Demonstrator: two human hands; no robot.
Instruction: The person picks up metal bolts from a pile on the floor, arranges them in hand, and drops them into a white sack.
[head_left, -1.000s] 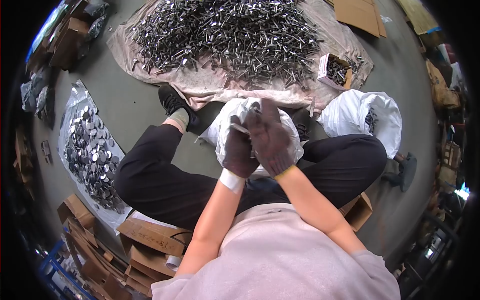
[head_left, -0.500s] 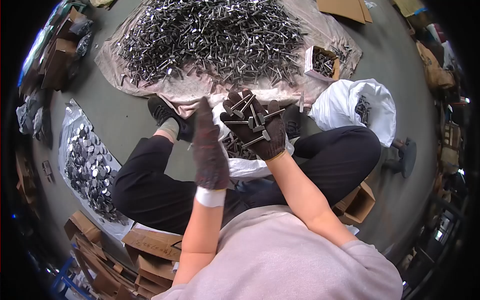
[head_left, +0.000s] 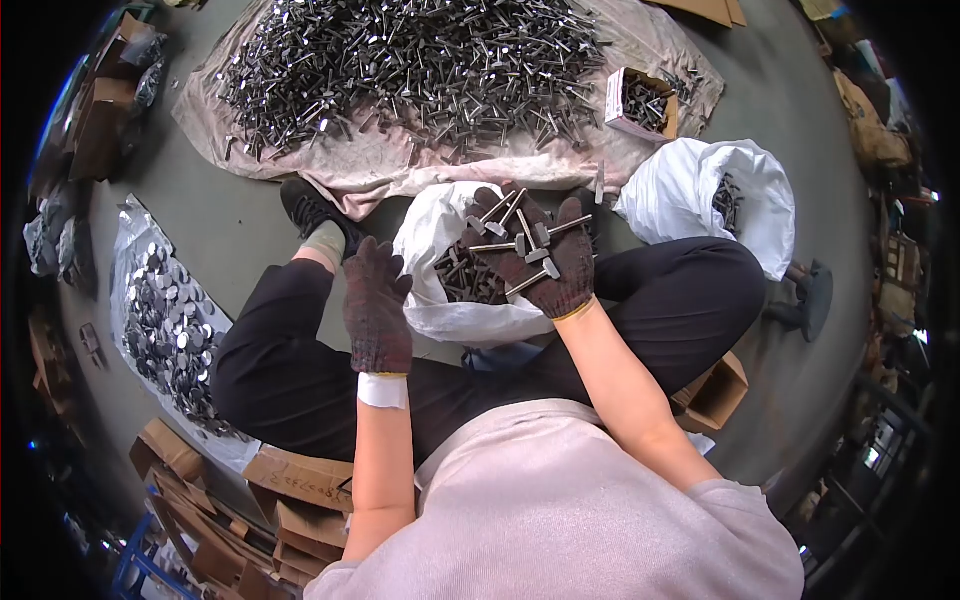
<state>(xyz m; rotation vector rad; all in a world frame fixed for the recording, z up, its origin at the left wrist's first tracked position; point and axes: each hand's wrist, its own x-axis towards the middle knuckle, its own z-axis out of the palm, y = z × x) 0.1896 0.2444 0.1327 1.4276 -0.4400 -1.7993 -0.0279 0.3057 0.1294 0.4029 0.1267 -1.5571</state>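
Observation:
My right hand (head_left: 573,262), in a dark knit glove, is palm up with several metal T-head bolts (head_left: 528,246) lying across the palm and fingers. Below it stands an opened white woven sack (head_left: 480,324) between my legs, with more dark bolts (head_left: 468,278) inside. My left hand (head_left: 378,312), gloved and with a white band at the wrist, is left of the sack. Its fingers are slightly bent and apart, and I see nothing in them.
Ahead, a large heap of bolts (head_left: 400,75) covers a pale cloth (head_left: 640,170). A small box (head_left: 640,105) of bolts and another white sack (head_left: 670,190) are at the right. Metal discs (head_left: 170,320) lie on plastic at the left. Cardboard boxes (head_left: 300,480) stand behind my left knee.
My left hand has moved left and back, away from the right hand, and its fingers have bent. The right hand has shifted slightly right, still carrying the bolts.

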